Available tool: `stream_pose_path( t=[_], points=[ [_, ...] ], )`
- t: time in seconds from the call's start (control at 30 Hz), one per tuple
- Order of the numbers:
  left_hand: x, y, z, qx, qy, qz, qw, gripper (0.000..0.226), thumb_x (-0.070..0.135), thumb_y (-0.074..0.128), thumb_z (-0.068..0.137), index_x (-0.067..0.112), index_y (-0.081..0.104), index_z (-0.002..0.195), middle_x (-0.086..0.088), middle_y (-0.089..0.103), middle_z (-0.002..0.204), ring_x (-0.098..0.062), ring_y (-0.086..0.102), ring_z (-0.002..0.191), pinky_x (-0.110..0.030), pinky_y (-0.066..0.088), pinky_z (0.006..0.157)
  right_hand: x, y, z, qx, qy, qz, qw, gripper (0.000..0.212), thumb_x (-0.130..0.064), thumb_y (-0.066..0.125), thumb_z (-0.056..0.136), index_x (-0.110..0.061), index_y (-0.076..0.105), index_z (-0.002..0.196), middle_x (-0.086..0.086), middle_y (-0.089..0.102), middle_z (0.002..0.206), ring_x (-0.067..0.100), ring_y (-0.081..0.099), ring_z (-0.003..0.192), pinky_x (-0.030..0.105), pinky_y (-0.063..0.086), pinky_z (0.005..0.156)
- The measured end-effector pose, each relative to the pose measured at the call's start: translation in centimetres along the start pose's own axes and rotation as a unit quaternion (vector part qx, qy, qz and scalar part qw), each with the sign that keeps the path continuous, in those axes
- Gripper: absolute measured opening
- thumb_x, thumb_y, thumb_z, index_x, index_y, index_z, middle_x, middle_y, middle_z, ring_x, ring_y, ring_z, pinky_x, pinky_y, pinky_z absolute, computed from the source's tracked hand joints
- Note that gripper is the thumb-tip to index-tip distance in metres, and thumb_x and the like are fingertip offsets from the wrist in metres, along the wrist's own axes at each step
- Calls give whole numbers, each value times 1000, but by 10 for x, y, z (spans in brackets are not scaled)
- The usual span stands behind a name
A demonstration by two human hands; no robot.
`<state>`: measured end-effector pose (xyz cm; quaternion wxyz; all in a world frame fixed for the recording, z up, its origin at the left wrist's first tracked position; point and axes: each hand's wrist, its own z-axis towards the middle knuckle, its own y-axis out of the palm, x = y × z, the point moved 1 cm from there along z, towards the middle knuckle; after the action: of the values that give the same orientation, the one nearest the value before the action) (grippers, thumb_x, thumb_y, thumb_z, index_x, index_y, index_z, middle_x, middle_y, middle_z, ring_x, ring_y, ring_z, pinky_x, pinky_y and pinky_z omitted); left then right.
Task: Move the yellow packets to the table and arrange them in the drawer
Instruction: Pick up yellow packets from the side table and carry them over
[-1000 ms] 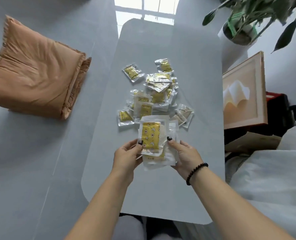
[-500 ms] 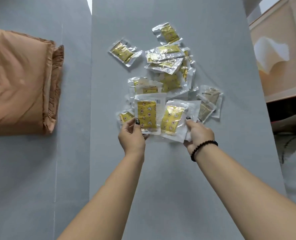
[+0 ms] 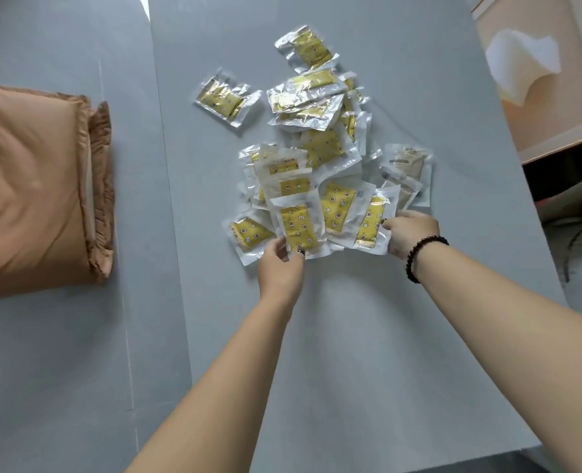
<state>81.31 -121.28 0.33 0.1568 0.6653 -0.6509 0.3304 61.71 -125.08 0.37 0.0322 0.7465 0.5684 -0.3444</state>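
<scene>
Several yellow packets in clear wrappers lie in a loose pile (image 3: 320, 145) on the grey table (image 3: 368, 336). My left hand (image 3: 281, 264) pinches the lower edge of one yellow packet (image 3: 296, 227) at the pile's near side. My right hand (image 3: 410, 233), with a black bead bracelet on the wrist, holds the edge of another yellow packet (image 3: 371, 218) tilted on its side. A third packet (image 3: 337, 206) lies between the two. One packet (image 3: 226, 100) lies apart at the far left. No drawer is visible.
A tan cushion (image 3: 33, 189) lies on the floor left of the table. A framed picture (image 3: 535, 70) leans at the far right, with dark clutter below it. The near half of the table holds only my forearms.
My hands have split the held stack, moved it forward and fanned the packets out at the pile's near edge. The camera has tilted down and closer; the plant is out of view.
</scene>
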Motion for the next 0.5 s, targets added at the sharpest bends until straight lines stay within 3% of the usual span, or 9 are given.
stream_pose_path(
  t=[0.03,0.1,0.2,0.27,0.33,0.5],
  points=[
    [3,-2,-9,-2,-3,-1,1000,42,12,60,90,17,52,131,-1,58,126,-17,56,116,-42,47,102,-2,-6,-10,-14,5,24,1000,25,5,56,78,-11,68,93,16,69,89,21,65,73,34,55,70],
    [7,-7,-34,-2,-11,-1,1000,34,10,59,89,21,55,121,0,61,119,-18,60,109,-42,49,99,-4,-22,-32,-41,27,63,997,38,11,48,83,-10,62,112,8,51,68,15,46,49,26,39,49],
    [25,-9,-78,-30,-18,-8,999,28,6,55,90,18,56,115,-3,63,113,-20,64,103,-35,54,90,-6,-53,-73,-57,53,98,992,45,9,41,90,15,36,135,4,36,54,14,30,41,23,26,41],
    [42,-8,-112,-61,-13,-14,998,25,7,52,92,14,57,116,-3,67,110,-17,67,99,-30,54,83,-13,-76,-106,-55,45,122,990,39,8,42,91,14,46,129,6,45,64,18,41,54,24,34,48],
    [59,-5,-146,-88,4,-20,996,24,8,50,94,13,59,116,-3,71,106,-15,69,93,-28,53,80,-21,-99,-142,-59,5,126,990,28,7,46,89,-1,59,113,7,56,81,19,53,70,24,43,58],
    [92,15,-241,-158,45,9,986,21,7,51,94,14,62,111,-1,73,96,-14,68,86,-35,51,87,-26,-165,-221,-70,-68,155,983,23,2,49,89,-14,64,95,4,69,96,16,66,80,24,53,65]
  ],
)
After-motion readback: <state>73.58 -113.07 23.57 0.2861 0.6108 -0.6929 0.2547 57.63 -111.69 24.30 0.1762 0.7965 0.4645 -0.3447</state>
